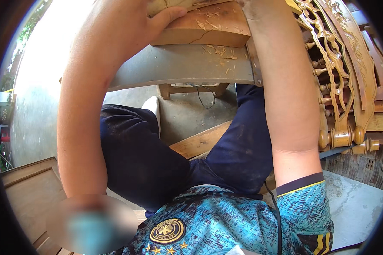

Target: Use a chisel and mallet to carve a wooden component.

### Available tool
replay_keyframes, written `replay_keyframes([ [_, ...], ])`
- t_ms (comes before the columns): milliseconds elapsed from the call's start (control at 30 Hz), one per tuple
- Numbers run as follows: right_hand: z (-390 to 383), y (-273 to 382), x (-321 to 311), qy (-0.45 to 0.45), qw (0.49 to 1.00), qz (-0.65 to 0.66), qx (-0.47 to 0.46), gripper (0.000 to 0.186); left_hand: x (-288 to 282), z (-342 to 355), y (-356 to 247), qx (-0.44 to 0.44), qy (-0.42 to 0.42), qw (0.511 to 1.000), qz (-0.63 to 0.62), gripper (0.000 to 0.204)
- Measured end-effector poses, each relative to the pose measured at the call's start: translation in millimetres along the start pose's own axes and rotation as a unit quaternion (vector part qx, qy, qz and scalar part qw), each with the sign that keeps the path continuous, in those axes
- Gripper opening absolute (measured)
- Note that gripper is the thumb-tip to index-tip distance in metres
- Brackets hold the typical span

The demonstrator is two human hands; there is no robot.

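Observation:
At the upper edge, my left hand rests its thumb by a pale wooden piece above a cracked wooden block strewn with shavings. Its other fingers are mostly out of frame, so its grip is unclear. The block lies on a grey, curved-edged bench top with more shavings. My right hand reaches to the top edge beside the block, its fingers hidden.
Carved wooden furniture parts with turned spindles stand close at my right. My legs straddle a loose board below the bench. A cable hangs underneath. A wooden panel is at lower left.

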State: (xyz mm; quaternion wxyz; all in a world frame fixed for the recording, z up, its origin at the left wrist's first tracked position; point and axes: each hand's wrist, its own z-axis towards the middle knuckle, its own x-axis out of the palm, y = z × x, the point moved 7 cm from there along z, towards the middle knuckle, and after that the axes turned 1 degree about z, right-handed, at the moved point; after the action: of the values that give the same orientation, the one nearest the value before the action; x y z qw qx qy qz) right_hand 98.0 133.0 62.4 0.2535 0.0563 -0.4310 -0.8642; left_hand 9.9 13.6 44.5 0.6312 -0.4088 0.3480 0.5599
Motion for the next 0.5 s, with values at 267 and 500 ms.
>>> replay_keyframes([
  [267,-21.1,-4.1,-39.9,-0.291,0.948,0.099,0.089,0.01,12.3,6.6,9.6,0.065,-0.011,0.998,0.014,0.058],
  [500,-7.6,11.5,-21.6,-0.011,0.996,0.072,-0.047,0.03,20.5,16.1,24.2,0.082,-0.017,0.996,-0.021,0.058],
])
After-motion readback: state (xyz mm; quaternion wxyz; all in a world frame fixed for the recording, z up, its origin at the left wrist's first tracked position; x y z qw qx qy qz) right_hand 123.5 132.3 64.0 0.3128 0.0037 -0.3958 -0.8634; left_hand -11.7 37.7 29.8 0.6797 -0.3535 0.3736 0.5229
